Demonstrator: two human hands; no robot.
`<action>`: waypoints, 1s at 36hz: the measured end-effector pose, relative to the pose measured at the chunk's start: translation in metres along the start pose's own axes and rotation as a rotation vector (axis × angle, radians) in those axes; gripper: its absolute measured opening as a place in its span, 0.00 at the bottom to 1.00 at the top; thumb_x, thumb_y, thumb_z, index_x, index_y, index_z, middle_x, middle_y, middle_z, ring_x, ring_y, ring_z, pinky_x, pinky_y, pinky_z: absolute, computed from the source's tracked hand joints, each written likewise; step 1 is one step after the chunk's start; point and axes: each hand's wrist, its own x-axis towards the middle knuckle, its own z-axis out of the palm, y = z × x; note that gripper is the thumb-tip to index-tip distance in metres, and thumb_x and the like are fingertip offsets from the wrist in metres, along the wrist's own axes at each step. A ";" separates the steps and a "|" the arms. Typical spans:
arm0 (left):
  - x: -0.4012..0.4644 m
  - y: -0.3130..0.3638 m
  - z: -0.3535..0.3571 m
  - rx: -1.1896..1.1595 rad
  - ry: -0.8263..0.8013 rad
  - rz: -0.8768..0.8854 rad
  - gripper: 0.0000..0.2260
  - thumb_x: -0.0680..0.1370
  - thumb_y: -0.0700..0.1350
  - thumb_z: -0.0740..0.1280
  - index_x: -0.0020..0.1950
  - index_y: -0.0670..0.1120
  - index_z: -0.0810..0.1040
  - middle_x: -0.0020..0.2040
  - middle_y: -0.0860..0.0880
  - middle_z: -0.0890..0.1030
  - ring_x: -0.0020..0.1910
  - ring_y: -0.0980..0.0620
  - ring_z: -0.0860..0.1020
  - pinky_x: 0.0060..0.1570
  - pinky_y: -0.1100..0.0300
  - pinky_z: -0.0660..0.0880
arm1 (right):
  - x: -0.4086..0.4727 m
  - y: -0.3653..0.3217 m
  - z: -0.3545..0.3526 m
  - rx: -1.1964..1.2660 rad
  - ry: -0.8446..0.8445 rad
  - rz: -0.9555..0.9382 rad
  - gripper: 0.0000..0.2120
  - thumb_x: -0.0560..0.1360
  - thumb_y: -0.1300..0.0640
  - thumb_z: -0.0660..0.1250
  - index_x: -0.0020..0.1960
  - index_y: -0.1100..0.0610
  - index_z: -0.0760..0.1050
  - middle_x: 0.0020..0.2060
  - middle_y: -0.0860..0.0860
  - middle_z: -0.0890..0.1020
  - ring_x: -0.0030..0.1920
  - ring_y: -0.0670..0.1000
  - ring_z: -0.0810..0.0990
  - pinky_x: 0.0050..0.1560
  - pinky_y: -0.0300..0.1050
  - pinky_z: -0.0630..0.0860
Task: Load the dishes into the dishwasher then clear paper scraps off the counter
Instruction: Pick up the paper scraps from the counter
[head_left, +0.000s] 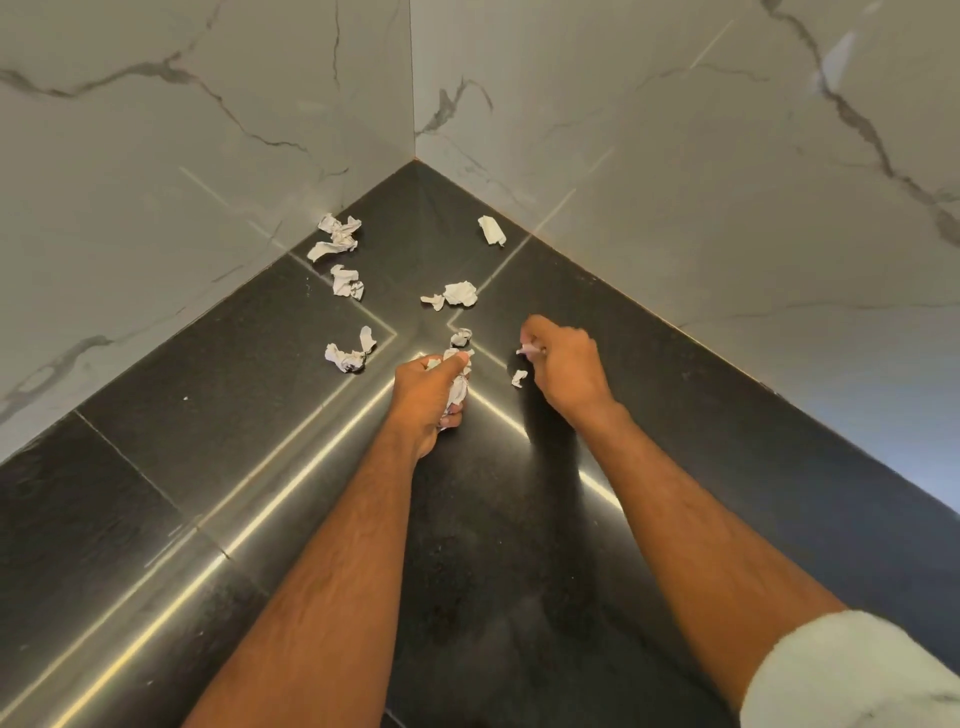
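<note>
The paper scraps lay scattered on the dark surface (218, 395) in the corner between two marble walls. The left hand (428, 400) was curled round a wad of crumpled scraps (460, 387), gripping it just above the surface. The right hand (563, 364) was closed in a pinch on a small scrap (527, 352), whose tip poked out toward nine o'clock, its long axis running roughly nine to three. A tiny scrap (518, 378) lay just beside that hand, and another small piece (461, 338) sat just beyond the left thumb at twelve o'clock.

The rest were loose: a pair at the far left wall (336, 236), one below it (347, 282), one at ten o'clock of the left hand (350, 352), one centred (457, 294), and one near the corner (491, 229), lying long from eleven to five.

The risk seemed to be the full left hand: adding more could let pieces slip from the wad, and the tiniest scrap could be overlooked
</note>
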 end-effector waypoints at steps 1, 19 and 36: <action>-0.002 0.000 0.000 -0.001 0.002 0.001 0.08 0.78 0.43 0.70 0.44 0.43 0.73 0.37 0.41 0.72 0.23 0.52 0.64 0.24 0.66 0.55 | -0.016 0.001 0.001 0.062 0.004 -0.012 0.13 0.76 0.66 0.67 0.53 0.48 0.75 0.40 0.51 0.83 0.41 0.54 0.81 0.45 0.50 0.80; -0.124 -0.063 -0.021 -0.039 0.083 0.000 0.09 0.76 0.44 0.73 0.49 0.42 0.76 0.32 0.45 0.71 0.23 0.52 0.65 0.24 0.65 0.58 | -0.141 -0.061 -0.013 -0.536 -0.387 -0.289 0.12 0.78 0.67 0.58 0.53 0.65 0.79 0.51 0.60 0.79 0.53 0.63 0.79 0.50 0.57 0.79; -0.304 -0.133 -0.073 -0.061 0.050 -0.008 0.07 0.77 0.45 0.72 0.44 0.44 0.76 0.31 0.46 0.73 0.23 0.53 0.67 0.24 0.65 0.57 | -0.346 -0.074 -0.004 0.353 -0.226 0.096 0.05 0.77 0.59 0.71 0.46 0.54 0.86 0.37 0.46 0.85 0.36 0.44 0.83 0.47 0.46 0.83</action>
